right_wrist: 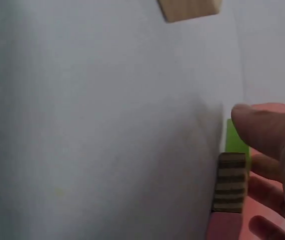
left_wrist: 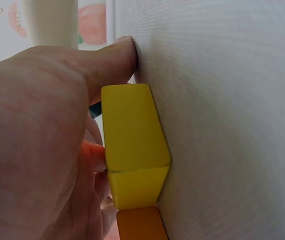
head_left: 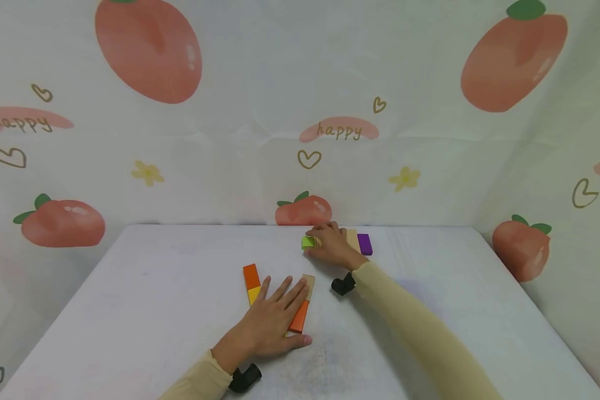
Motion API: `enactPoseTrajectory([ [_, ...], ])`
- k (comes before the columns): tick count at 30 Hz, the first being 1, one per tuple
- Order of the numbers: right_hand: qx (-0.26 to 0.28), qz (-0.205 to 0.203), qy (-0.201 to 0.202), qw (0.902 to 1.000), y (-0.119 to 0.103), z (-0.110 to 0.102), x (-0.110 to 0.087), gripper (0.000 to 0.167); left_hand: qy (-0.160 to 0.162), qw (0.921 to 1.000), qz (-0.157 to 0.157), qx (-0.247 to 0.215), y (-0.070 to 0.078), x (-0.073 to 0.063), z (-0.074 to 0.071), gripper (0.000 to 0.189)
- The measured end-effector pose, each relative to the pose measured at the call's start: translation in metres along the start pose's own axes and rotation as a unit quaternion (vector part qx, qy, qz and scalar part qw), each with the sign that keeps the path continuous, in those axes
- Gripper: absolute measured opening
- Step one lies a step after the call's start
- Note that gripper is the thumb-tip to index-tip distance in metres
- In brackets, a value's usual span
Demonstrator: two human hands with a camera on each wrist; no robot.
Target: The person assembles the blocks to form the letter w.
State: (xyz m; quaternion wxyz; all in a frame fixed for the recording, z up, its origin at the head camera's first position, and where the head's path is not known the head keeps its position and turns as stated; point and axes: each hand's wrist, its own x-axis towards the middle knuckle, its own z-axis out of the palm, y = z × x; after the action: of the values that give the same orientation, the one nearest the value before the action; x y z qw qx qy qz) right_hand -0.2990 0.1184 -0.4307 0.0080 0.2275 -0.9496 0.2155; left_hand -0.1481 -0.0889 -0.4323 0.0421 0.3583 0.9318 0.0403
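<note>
The left hand [head_left: 270, 325], nearest the camera, lies with fingers spread, partly over the red-orange block [head_left: 299, 319] on the bench [head_left: 180, 289], with a yellow block [head_left: 253, 295] and an orange block [head_left: 251, 276] to that block's left and a plain wooden block [head_left: 309, 283] at its far end. Well beyond the red-orange block, the right hand [head_left: 330, 244] curls round a green block [head_left: 307, 243], beside a striped block [right_wrist: 230, 186] and a pink block [right_wrist: 225, 226]; beyond the red-orange block and to its right lies a purple block [head_left: 365, 244].

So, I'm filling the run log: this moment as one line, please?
left hand: spread over V of blocks; right hand: around green block; purple block: far row's right end
</note>
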Motion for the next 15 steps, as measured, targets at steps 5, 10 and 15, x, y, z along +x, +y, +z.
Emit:
enactPoseTrajectory([
  [5,-0.011,0.007,0.012,0.9998,-0.001,0.006,0.003,0.040,0.000,1.0000,0.004,-0.001,0.000,0.000,-0.001,0.094],
  [10,0.017,-0.023,0.045,0.9986,-0.002,0.003,-0.006,0.037,-0.003,1.0000,0.003,-0.002,0.000,0.001,0.000,0.094],
  [15,0.079,-0.047,0.043,0.9948,-0.002,-0.003,-0.028,0.037,-0.007,1.0000,-0.002,0.003,0.000,0.000,0.000,0.095],
])
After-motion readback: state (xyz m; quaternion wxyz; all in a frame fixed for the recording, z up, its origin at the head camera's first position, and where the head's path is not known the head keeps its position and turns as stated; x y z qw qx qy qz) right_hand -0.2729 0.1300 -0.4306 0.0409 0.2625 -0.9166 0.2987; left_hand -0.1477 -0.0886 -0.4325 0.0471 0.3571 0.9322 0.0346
